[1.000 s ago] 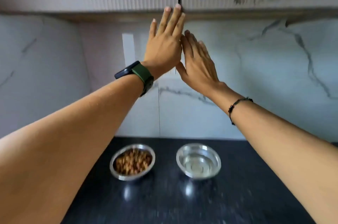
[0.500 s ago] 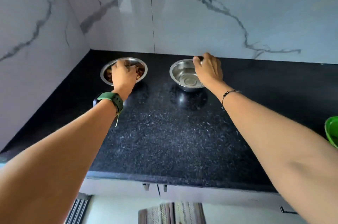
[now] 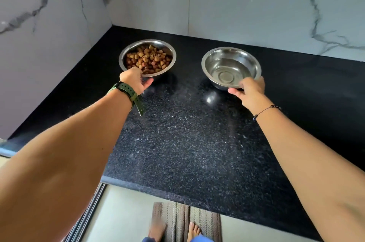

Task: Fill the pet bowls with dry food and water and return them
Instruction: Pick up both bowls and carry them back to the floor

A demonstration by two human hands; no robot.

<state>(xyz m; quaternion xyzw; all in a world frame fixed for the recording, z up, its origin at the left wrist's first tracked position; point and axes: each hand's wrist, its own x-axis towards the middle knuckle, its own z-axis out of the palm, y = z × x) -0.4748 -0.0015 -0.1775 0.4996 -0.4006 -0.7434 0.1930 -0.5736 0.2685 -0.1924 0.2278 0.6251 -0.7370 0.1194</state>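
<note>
The black speckled desk [image 3: 187,143] is filling the middle of the frame, carrying two round steel bowls side by side, both sitting upright with mouths facing up. The water bowl [image 3: 231,68], right of centre, is being gripped at its near rim by the right hand [image 3: 249,91]. The food bowl [image 3: 147,58], left of centre and holding brown kibble [image 3: 148,59], is being gripped at its near rim by the left hand [image 3: 135,80].
</note>
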